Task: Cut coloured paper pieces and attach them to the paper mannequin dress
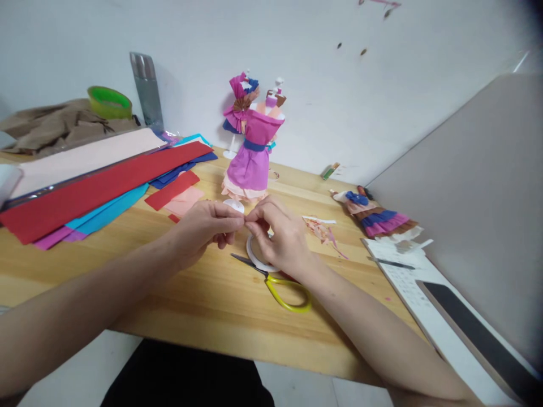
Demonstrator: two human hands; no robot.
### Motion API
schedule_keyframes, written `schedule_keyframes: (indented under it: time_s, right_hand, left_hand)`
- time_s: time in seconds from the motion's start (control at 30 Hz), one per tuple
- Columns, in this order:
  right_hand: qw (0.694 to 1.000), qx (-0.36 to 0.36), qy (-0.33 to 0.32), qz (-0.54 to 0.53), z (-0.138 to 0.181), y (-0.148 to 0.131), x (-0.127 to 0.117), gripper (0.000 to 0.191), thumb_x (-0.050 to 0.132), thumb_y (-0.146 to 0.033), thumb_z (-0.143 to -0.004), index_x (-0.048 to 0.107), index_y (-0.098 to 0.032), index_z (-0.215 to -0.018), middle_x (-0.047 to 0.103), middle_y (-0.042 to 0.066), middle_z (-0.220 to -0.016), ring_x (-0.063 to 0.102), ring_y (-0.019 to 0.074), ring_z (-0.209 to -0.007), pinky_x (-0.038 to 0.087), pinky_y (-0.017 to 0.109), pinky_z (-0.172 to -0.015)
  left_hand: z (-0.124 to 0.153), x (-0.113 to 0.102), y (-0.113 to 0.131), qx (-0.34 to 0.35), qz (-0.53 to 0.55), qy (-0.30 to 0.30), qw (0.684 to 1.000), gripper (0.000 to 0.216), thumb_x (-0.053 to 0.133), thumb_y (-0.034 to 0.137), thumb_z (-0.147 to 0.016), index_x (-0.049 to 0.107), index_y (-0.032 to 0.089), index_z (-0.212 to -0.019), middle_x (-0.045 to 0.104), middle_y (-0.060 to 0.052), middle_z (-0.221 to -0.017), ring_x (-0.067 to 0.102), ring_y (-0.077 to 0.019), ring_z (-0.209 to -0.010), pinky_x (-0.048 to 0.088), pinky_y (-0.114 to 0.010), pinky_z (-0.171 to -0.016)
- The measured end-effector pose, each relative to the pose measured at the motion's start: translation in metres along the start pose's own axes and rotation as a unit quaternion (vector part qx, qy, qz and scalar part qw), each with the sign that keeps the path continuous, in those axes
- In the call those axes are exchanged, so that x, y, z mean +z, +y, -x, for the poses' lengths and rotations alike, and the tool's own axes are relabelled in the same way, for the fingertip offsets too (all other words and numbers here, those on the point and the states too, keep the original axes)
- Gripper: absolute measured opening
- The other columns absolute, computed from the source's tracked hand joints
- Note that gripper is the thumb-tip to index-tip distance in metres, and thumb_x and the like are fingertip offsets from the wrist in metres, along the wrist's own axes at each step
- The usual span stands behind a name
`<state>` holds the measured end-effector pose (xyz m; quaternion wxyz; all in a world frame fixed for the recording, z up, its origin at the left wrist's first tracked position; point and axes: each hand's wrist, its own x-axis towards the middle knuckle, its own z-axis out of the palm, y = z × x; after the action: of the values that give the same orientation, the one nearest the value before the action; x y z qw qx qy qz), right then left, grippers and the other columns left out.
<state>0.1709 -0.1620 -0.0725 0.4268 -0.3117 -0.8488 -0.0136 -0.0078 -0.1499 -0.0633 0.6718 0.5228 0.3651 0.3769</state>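
Dress point(253, 161) well behind front table edge point(190, 339)

Nothing legible — marks point(394, 280) on white pad point(422, 308) blurred.

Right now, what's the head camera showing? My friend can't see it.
A left hand and right hand pinch close together above a wooden table; anything held is too small to see. Behind stands a pink dress; yellow-handled scissors lie nearby.

light: moderate, even | shadows: soft | mild blur | top-right corner dark
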Motion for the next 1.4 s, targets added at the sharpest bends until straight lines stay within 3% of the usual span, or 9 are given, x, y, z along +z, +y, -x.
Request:
schedule_keyframes:
  time_s: [0.17,0.33,0.57,0.8,0.93,1.07,1.2,1.27,1.4]
  right_hand:
    - [1.000,-0.018,0.004,0.004,0.0010,0.0009,0.0019,0.014,0.047,-0.011,-0.093,0.049,-0.021,-0.083,0.051,0.002,-0.077,0.049,0.0154,-0.067,0.041,0.027,-0.056]
    - [1.000,-0.009,0.022,-0.013,-0.0007,-0.0005,0.0008,0.017,0.049,-0.007,-0.090,0.047,-0.021,-0.081,0.051,0.001,-0.075,0.051,0.0157,-0.070,0.041,0.028,-0.060]
    - [0.998,0.023,0.039,-0.043,-0.0019,-0.0031,-0.0009,0.017,0.055,-0.009,-0.090,0.051,-0.020,-0.078,0.051,0.000,-0.073,0.052,0.0146,-0.070,0.041,0.028,-0.062]
    - [0.986,0.098,0.043,-0.126,-0.0031,-0.0055,-0.0027,0.015,0.063,-0.011,-0.086,0.062,-0.020,-0.074,0.057,0.000,-0.071,0.053,0.0135,-0.066,0.043,0.028,-0.062]
    - [0.949,0.198,0.065,-0.236,-0.0042,-0.0056,-0.0005,0.010,0.070,-0.017,-0.080,0.070,-0.021,-0.071,0.062,0.000,-0.071,0.055,0.0135,-0.067,0.044,0.028,-0.061]
    - [0.876,0.311,0.050,-0.366,-0.0036,-0.0027,0.0023,0.011,0.078,-0.030,-0.074,0.072,-0.021,-0.071,0.064,-0.001,-0.068,0.053,0.0104,-0.055,0.042,0.025,-0.050]
    - [0.829,0.327,0.023,-0.454,-0.0024,0.0017,0.0021,0.023,0.076,-0.044,-0.076,0.075,-0.021,-0.080,0.062,-0.002,-0.064,0.051,0.0087,-0.049,0.042,0.024,-0.047]
    - [0.837,0.309,0.022,-0.450,-0.0030,0.0018,0.0008,0.021,0.078,-0.041,-0.074,0.075,-0.022,-0.083,0.066,-0.001,-0.073,0.053,0.0088,-0.053,0.044,0.023,-0.050]
    - [0.910,0.248,0.025,-0.332,-0.0062,-0.0017,-0.0030,0.007,0.075,-0.024,-0.074,0.071,-0.021,-0.078,0.067,0.001,-0.078,0.057,0.0116,-0.064,0.046,0.025,-0.056]
  left_hand:
    - [0.0006,0.0014,0.0013,-0.043,0.053,-0.030,0.997,0.019,0.069,0.026,-0.071,0.063,0.015,-0.057,0.052,0.001,-0.048,0.042,-0.0070,-0.045,0.031,-0.020,-0.041]
    - [-0.0025,0.0017,-0.0010,-0.029,0.097,0.003,0.995,0.017,0.071,0.028,-0.072,0.067,0.015,-0.062,0.058,-0.001,-0.063,0.047,-0.0070,-0.047,0.031,-0.022,-0.040]
    - [0.0001,-0.0012,0.0017,-0.010,0.048,-0.043,0.998,0.020,0.074,0.030,-0.071,0.066,0.014,-0.062,0.056,0.001,-0.053,0.047,-0.0062,-0.047,0.033,-0.017,-0.041]
    - [-0.0013,-0.0013,-0.0002,0.020,0.011,-0.021,1.000,0.019,0.073,0.028,-0.067,0.064,0.013,-0.060,0.057,0.001,-0.049,0.046,-0.0060,-0.044,0.033,-0.017,-0.042]
    - [-0.0009,0.0001,0.0017,0.018,0.016,-0.015,1.000,0.018,0.072,0.027,-0.066,0.061,0.014,-0.058,0.056,0.001,-0.048,0.045,-0.0054,-0.043,0.032,-0.017,-0.041]
    - [-0.0002,0.0018,0.0037,0.013,0.023,-0.018,0.999,0.019,0.071,0.027,-0.065,0.060,0.015,-0.056,0.055,0.002,-0.046,0.044,-0.0055,-0.043,0.031,-0.017,-0.041]
    - [0.0004,0.0018,0.0057,0.017,0.010,-0.014,1.000,0.019,0.070,0.026,-0.065,0.059,0.015,-0.055,0.055,0.002,-0.045,0.043,-0.0052,-0.042,0.030,-0.017,-0.041]
    - [0.0007,0.0017,0.0061,0.018,0.007,-0.015,1.000,0.019,0.069,0.026,-0.066,0.059,0.015,-0.054,0.054,0.002,-0.045,0.043,-0.0051,-0.042,0.030,-0.017,-0.041]
    - [0.0009,0.0016,0.0046,0.020,0.002,-0.018,1.000,0.018,0.070,0.025,-0.066,0.060,0.015,-0.055,0.054,0.002,-0.046,0.044,-0.0057,-0.043,0.031,-0.018,-0.041]
